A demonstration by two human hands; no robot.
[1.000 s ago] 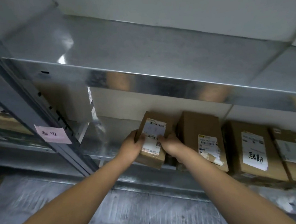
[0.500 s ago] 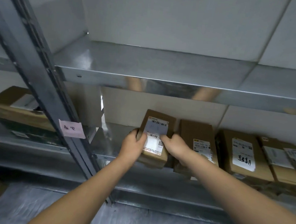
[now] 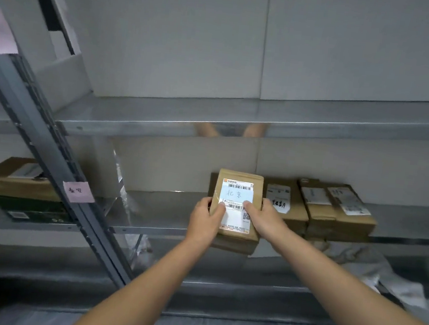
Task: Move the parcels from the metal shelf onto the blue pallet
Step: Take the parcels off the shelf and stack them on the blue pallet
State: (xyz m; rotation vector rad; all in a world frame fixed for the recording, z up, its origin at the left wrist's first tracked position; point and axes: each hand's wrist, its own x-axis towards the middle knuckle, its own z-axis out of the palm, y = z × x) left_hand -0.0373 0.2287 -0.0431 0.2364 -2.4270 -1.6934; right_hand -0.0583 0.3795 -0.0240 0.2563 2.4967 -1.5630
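Observation:
I hold a small brown cardboard parcel (image 3: 239,188) with a white shipping label and a pale blue note, lifted at the front edge of the metal shelf (image 3: 160,212). My left hand (image 3: 206,221) grips its left side, thumb on the label. My right hand (image 3: 265,220) grips its right side, thumb also on the label. More brown parcels remain on the shelf to the right: one with a handwritten label (image 3: 287,204) and a stacked pair (image 3: 335,207). The blue pallet is out of view.
A slanted grey shelf upright (image 3: 57,164) with a pink note (image 3: 78,191) stands to the left. Beyond it lie another brown parcel (image 3: 15,178) and a dark box (image 3: 28,211). A bare upper shelf (image 3: 212,119) hangs overhead. Grey plastic bags (image 3: 371,269) lie lower right.
Both hands have pulled the held parcel off the shelf toward me and tilted it upright, away from its neighbour. The view has shifted right and up.

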